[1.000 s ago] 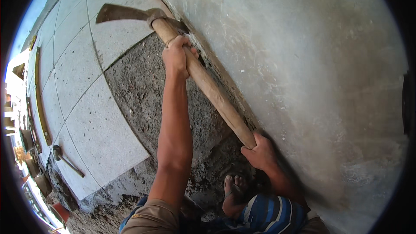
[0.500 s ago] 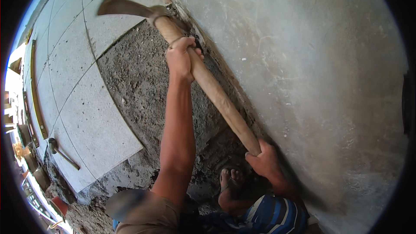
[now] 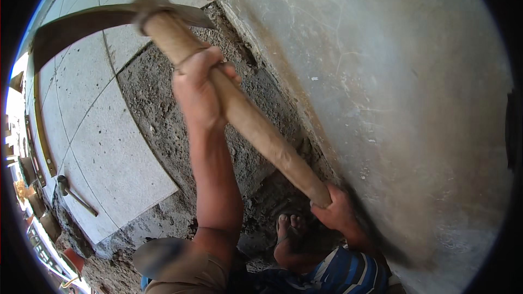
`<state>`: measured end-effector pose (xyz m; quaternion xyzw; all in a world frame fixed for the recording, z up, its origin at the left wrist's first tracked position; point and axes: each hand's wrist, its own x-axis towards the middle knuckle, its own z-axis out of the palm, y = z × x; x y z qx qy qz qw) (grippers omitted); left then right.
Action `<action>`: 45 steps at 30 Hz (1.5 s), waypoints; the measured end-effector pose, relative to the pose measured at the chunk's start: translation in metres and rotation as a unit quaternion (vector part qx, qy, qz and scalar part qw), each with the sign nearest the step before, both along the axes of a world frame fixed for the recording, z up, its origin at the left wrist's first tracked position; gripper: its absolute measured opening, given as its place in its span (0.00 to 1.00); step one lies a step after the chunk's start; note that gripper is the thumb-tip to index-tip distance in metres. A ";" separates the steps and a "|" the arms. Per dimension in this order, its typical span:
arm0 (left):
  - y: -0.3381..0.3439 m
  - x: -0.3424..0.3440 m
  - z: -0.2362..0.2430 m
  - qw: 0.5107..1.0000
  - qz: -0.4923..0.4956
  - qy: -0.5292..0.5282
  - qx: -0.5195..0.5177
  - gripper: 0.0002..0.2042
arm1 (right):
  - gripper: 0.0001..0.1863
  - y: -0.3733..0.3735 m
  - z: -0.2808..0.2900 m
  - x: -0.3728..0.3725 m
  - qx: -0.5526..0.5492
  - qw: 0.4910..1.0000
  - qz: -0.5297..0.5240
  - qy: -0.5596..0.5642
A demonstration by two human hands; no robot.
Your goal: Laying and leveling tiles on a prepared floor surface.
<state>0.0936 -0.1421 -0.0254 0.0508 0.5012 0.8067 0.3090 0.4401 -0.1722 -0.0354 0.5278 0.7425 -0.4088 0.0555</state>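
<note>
A mattock [image 3: 256, 125] with a thick wooden handle slants across the middle of the view. Its curved metal head [image 3: 81, 24] is up at the top left, raised above the floor and slightly blurred. Just below that head, my left hand [image 3: 201, 87] is wrapped round the handle. My right hand [image 3: 335, 209] grips the butt end, low and close to the wall. Beneath the tool lies a strip of rough grey mortar or soil [image 3: 155, 84], between the laid tiles [image 3: 114, 152] and the wall. My bare foot [image 3: 289, 226] stands on the dark, damp part of it.
A plain cement wall [image 3: 414, 103] rises along the whole right side. On the left, a hammer or mallet [image 3: 76, 196] lies on the tiles, with a long yellowish level or straightedge [image 3: 43, 136] farther out. A reddish container [image 3: 73, 258] stands at the lower left.
The mattock's head has come up nearer to me and leftward, with my left hand rising along with it. My right hand has shifted slightly down at the handle's end.
</note>
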 end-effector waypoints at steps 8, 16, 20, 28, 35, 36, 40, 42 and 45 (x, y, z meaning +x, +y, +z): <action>0.021 -0.002 -0.054 0.991 -0.066 -0.120 0.009 0.06 | 0.20 -0.023 0.000 -0.003 0.007 0.998 -0.033 -0.059; -0.018 0.018 0.018 0.997 0.018 -0.024 0.065 0.13 | 0.23 -0.015 0.010 0.020 0.015 0.999 0.017 0.042; 0.019 0.027 -0.056 0.991 -0.047 -0.123 -0.006 0.06 | 0.22 -0.021 -0.012 0.024 0.018 0.996 -0.038 -0.081; -0.012 0.025 0.001 0.996 -0.035 -0.057 0.055 0.10 | 0.25 -0.036 0.003 0.033 -0.001 0.998 -0.058 0.006; 0.003 0.034 -0.010 0.997 -0.064 -0.032 -0.034 0.11 | 0.24 -0.017 -0.012 0.037 0.036 0.999 0.013 0.002; 0.012 0.036 -0.038 0.996 -0.056 -0.049 -0.052 0.09 | 0.23 -0.019 -0.024 0.036 -0.002 1.000 -0.014 0.005; 0.029 0.028 -0.058 0.991 -0.073 -0.047 -0.099 0.08 | 0.20 -0.026 -0.021 0.028 -0.056 0.997 -0.048 -0.003; 0.018 0.029 -0.050 0.993 -0.061 -0.060 -0.081 0.08 | 0.20 -0.033 -0.018 0.034 -0.040 0.998 -0.038 0.019; -0.006 0.026 0.000 0.998 -0.048 -0.028 -0.008 0.10 | 0.20 -0.027 0.005 0.028 -0.010 0.998 -0.033 0.047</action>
